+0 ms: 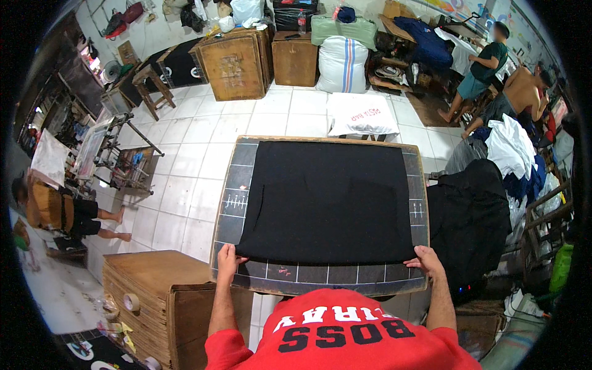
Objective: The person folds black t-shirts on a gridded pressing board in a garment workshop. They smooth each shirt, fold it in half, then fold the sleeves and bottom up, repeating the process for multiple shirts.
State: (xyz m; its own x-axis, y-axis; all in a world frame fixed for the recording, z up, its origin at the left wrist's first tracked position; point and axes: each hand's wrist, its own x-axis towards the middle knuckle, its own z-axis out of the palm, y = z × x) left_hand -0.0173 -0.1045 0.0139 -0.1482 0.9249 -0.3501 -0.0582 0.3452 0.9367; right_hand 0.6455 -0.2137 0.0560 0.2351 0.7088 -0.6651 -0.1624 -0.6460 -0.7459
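A black fabric garment [324,209] lies spread on a dark board [308,277] marked with a white grid and framed by a worn wooden edge. My left hand [231,262] grips the garment's near-left corner at the board's edge, fingers closed on the cloth. Across from it, my right hand [427,262] holds the near-right corner, thumb and fingers on the hem. The garment's near edge runs fairly straight between both hands.
Cardboard stacks [132,290] stand low left, dark cloth [465,222] and white fabric [512,148] at right. Beyond the board are a white-topped stand [362,114] and wooden boxes [234,68]. A co-worker [52,206] is at left beside a metal rack [123,154]; two people [487,68] are back right.
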